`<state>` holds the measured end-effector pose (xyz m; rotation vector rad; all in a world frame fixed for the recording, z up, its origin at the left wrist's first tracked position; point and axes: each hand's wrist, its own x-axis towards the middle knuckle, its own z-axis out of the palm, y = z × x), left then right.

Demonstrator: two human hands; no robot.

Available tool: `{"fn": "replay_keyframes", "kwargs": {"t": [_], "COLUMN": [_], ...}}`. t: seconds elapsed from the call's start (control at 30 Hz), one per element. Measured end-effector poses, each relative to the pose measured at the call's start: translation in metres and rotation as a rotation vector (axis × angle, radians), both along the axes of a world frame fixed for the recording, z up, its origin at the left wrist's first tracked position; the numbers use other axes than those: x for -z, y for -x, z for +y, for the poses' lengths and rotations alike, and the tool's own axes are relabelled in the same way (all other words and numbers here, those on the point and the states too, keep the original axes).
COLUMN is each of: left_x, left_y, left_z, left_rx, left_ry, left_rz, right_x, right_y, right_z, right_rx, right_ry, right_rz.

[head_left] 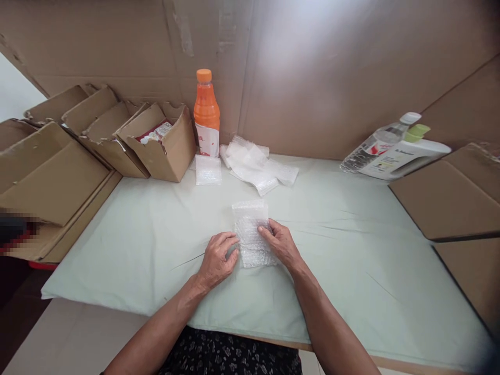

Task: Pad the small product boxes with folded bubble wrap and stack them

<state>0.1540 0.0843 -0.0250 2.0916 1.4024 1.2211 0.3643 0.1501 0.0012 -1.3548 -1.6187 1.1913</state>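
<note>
A bubble wrap pouch (253, 224) lies on the pale green cloth in front of me, its long side pointing away. My right hand (279, 240) grips its right edge, with the thumb on top and the fingers beneath. At the left edge is my left hand (221, 258), fingers curved and apart, the fingertips close to or touching the plastic. Farther back, a small square bubble wrap pouch (208, 171) lies flat. Beside it is a loose heap of bubble wrap pouches (255, 164).
Open cardboard boxes (179, 156) line the left side, one holding small packets (156, 133). An orange bottle (207, 112) stands at the back. A clear bottle (375, 143) and a white jug (414, 156) lean at the back right, near cardboard boxes (449, 192). A cardboard wall (312, 88) closes the back.
</note>
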Motion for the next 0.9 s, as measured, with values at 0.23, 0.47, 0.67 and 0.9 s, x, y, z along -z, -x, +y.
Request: {"fn": "replay_keyframes", "kwargs": {"t": [0.23, 0.47, 0.67, 0.9], "left_x": [-0.006, -0.002, -0.003, -0.009], "left_y": [0.001, -0.001, 0.000, -0.004], "left_z": [-0.004, 0.001, -0.001, -0.004], "left_rx": [0.054, 0.009, 0.042, 0.015], "left_ry": [-0.041, 0.037, -0.021, 0.083], "left_rz": [0.020, 0.032, 0.020, -0.048], "right_x": [-0.005, -0.012, -0.011, -0.013], "right_y": [0.014, 0.023, 0.021, 0.024], "right_z": [-0.010, -0.017, -0.017, -0.019], "right_rx": [-0.178, -0.373, -0.321, -0.420], "right_ry": [0.055, 0.074, 0.119, 0.098], "right_rz": [0.055, 0.123, 0.081, 0.120]}}
